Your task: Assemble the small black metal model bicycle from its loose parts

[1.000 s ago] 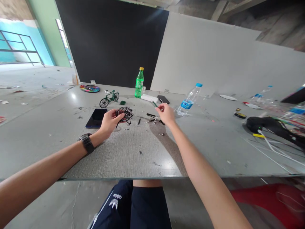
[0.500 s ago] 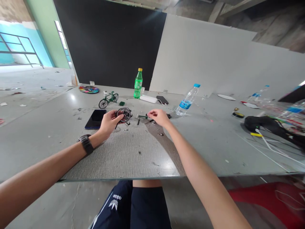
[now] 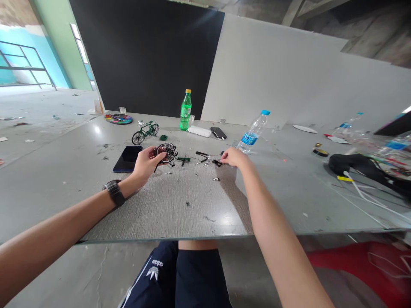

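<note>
My left hand point(image 3: 149, 160) is closed around black spoked model bicycle wheels point(image 3: 166, 153), with other thin dark parts beside them, held just above the table. My right hand point(image 3: 233, 157) reaches low over small black parts point(image 3: 217, 163). Its thumb and fingertips are pinched together there, and what is between them is too small to make out. A dark green frame piece point(image 3: 183, 159) lies between the two hands. Thin dark rods point(image 3: 201, 153) and a small silvery piece point(image 3: 215, 179) are scattered nearby. An assembled green model bicycle point(image 3: 145, 131) stands behind my left hand.
A tablet point(image 3: 127, 159) lies left of my left hand. Behind are a green bottle point(image 3: 185, 112), white power bank point(image 3: 199, 131), phone point(image 3: 218, 132) and paint palette point(image 3: 118, 118). A water bottle point(image 3: 251, 136) stands right behind my right hand. Cables and a black device point(image 3: 349, 166) lie right.
My right hand has moved right, away from the green frame piece, to the small black parts. More rods are uncovered. My left hand keeps the wheels in about the same place.
</note>
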Tool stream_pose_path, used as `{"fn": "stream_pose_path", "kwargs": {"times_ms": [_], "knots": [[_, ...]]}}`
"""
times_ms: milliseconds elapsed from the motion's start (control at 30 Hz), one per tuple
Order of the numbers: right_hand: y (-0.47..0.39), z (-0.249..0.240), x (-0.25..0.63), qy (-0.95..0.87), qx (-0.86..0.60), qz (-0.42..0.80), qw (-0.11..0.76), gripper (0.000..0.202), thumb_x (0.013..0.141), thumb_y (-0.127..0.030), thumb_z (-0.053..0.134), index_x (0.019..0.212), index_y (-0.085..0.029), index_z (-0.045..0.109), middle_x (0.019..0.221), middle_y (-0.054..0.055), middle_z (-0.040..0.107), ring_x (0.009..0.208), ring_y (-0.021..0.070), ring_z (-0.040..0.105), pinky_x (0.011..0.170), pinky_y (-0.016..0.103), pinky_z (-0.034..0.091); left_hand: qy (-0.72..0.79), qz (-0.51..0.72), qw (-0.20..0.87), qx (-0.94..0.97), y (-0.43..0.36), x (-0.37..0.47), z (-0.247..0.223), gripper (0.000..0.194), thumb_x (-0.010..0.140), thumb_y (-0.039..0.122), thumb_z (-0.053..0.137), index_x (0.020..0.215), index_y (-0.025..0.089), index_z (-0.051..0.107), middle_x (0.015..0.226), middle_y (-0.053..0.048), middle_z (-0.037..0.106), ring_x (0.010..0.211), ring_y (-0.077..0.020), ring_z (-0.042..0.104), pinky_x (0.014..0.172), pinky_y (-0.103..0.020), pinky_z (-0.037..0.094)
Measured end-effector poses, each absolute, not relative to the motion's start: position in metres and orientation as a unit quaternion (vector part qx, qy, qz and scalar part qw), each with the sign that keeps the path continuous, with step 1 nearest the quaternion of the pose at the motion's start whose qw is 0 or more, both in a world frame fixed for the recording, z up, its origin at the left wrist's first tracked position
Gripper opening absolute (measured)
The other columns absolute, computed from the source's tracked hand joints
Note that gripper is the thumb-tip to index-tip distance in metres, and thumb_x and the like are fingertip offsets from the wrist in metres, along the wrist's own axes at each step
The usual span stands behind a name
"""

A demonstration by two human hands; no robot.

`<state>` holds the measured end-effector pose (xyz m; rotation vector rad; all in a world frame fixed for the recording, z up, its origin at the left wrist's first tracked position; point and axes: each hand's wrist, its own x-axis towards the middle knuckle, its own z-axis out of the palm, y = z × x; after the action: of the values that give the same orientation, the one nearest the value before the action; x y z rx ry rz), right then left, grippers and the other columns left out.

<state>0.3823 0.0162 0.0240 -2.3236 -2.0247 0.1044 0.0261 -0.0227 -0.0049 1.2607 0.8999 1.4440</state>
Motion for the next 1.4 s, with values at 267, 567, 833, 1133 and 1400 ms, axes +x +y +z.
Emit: {"fn": "stream_pose_path", "kwargs": {"times_ms": [267, 567, 833, 1133, 1400], "knots": [[0.010, 0.033, 0.364, -0.729, -0.674, 0.092, 0.071, 0.011, 0.080, -0.027, 0.077, 0.089, -0.022, 0.076, 0.084, 0.004, 0.077, 0.073, 0.0174, 0.069, 0.064, 0.026, 0.046, 0.371, 0.592, 0.487, 0.523, -0.023, 0.026, -0.005, 0.026, 0.073, 0.030, 0.078, 0.090, 0.013, 0.069, 0.088, -0.005, 0.071, 0.077, -0.0151, 0.069, 0.075, -0.032, 0.061], [0.007, 0.028, 0.353, -0.743, -0.657, 0.088, 0.093, 0.008, 0.082, -0.023, 0.073, 0.089, -0.021, 0.075, 0.085, 0.003, 0.076, 0.075, 0.0175, 0.067, 0.067, 0.027, 0.045, 0.377, 0.589, 0.483, 0.527, -0.025, 0.026, -0.002, 0.022, 0.074, 0.029, 0.077, 0.088, 0.014, 0.068, 0.088, -0.006, 0.072, 0.076, -0.0164, 0.069, 0.076, -0.033, 0.061], [0.004, 0.028, 0.333, -0.773, -0.613, 0.068, 0.149, 0.016, 0.092, -0.034, 0.064, 0.089, -0.022, 0.076, 0.085, 0.005, 0.076, 0.077, 0.0186, 0.066, 0.072, 0.030, 0.045, 0.382, 0.586, 0.482, 0.528, -0.025, 0.026, -0.002, 0.022, 0.074, 0.030, 0.078, 0.087, 0.014, 0.068, 0.088, -0.006, 0.072, 0.076, -0.0162, 0.069, 0.073, -0.032, 0.061], [-0.002, 0.041, 0.346, -0.678, -0.706, -0.051, 0.198, 0.022, 0.093, -0.036, 0.058, 0.095, -0.026, 0.078, 0.091, 0.006, 0.077, 0.084, 0.0236, 0.067, 0.068, 0.031, 0.044, 0.380, 0.583, 0.481, 0.533, -0.026, 0.026, -0.003, 0.024, 0.075, 0.030, 0.077, 0.090, 0.014, 0.068, 0.090, -0.007, 0.072, 0.080, -0.0173, 0.069, 0.077, -0.034, 0.061], [0.005, 0.024, 0.324, -0.766, -0.615, 0.020, 0.185, 0.023, 0.095, -0.034, 0.058, 0.093, -0.023, 0.078, 0.090, 0.006, 0.078, 0.085, 0.0211, 0.068, 0.078, 0.030, 0.048, 0.387, 0.582, 0.479, 0.531, -0.024, 0.026, -0.003, 0.025, 0.074, 0.031, 0.077, 0.090, 0.014, 0.068, 0.088, -0.007, 0.073, 0.078, -0.0178, 0.070, 0.074, -0.034, 0.061]]}}
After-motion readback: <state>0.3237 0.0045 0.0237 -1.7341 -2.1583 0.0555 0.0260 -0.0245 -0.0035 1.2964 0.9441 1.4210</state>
